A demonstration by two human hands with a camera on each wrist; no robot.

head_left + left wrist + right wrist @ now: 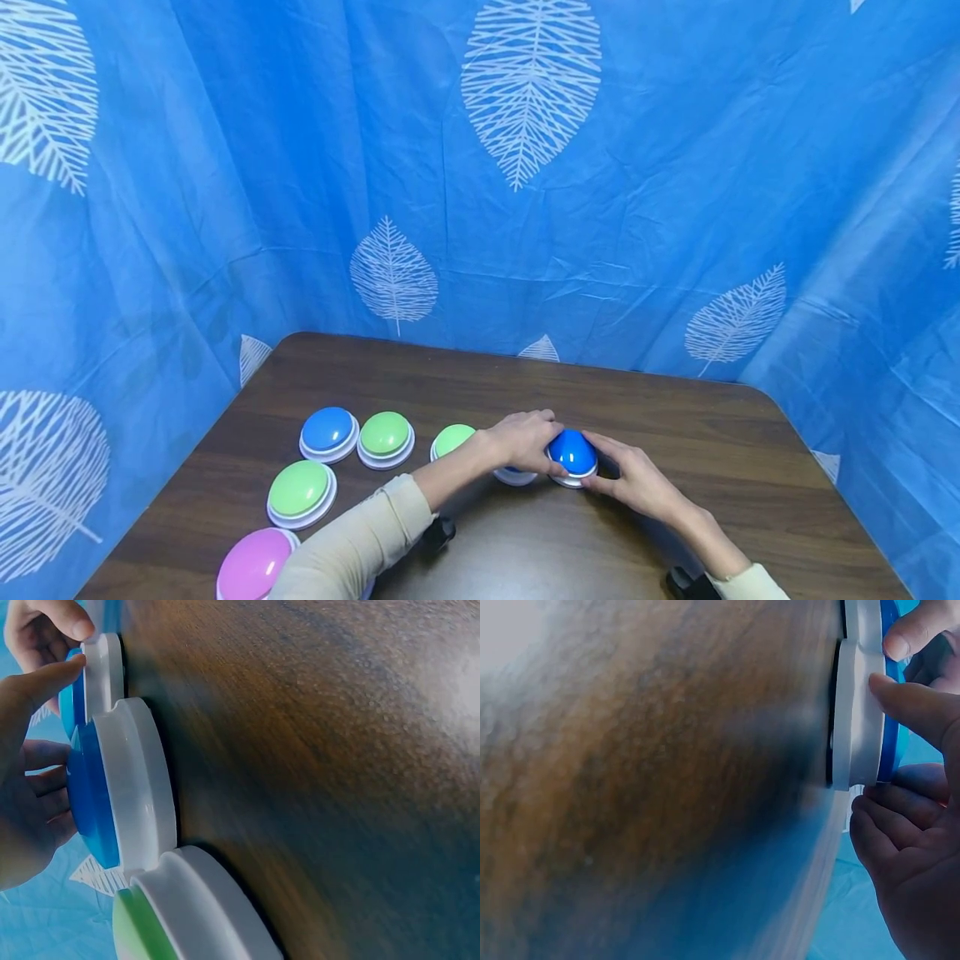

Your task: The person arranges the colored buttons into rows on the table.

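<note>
Two hands frame a dome push button with a glossy blue top (573, 452) and a white base, at the right end of a row. My left hand (523, 442) has its thumb and fingers on the button's left side. From the right, my right hand (633, 477) grips it with the fingers at the far side and the thumb at the near side. Under the left hand is another blue button (94, 799), mostly hidden in the head view. In the right wrist view, the right thumb lies along the white base (866, 712).
Left of the hands stand a partly covered green button (453, 438), another green button (385, 434) and a blue button (327, 430). Nearer are a green button (298, 488) and a pink button (255, 563), partly behind the left sleeve. A blue leaf-print curtain (637, 208) borders the brown table (675, 417).
</note>
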